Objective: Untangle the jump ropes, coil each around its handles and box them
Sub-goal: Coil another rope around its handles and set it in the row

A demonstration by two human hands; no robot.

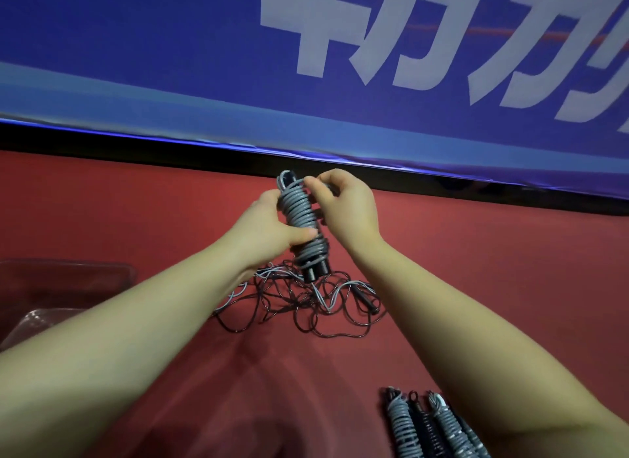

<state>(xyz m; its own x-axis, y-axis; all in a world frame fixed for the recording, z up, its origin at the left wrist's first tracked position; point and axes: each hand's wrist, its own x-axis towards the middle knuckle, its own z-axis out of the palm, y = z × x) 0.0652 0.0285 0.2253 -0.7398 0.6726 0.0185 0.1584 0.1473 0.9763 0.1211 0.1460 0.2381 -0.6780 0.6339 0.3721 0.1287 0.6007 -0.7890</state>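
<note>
A grey jump rope (pixel 301 215) is coiled around its two black handles, held upright above the red surface. My left hand (pixel 269 226) grips the coil from the left at its middle. My right hand (pixel 343 202) pinches the rope's top end with thumb and fingers. Below them lies a tangled pile (pixel 306 304) of thin black and grey ropes, with one black handle (pixel 367 299) at its right. Three coiled ropes (pixel 429 427), grey and black, lie side by side at the bottom right, partly under my right forearm.
A clear plastic box (pixel 68 287) stands at the left, partly behind my left forearm. A blue banner (pixel 204 66) with white letters hangs along the back, above a black strip at the red surface's far edge.
</note>
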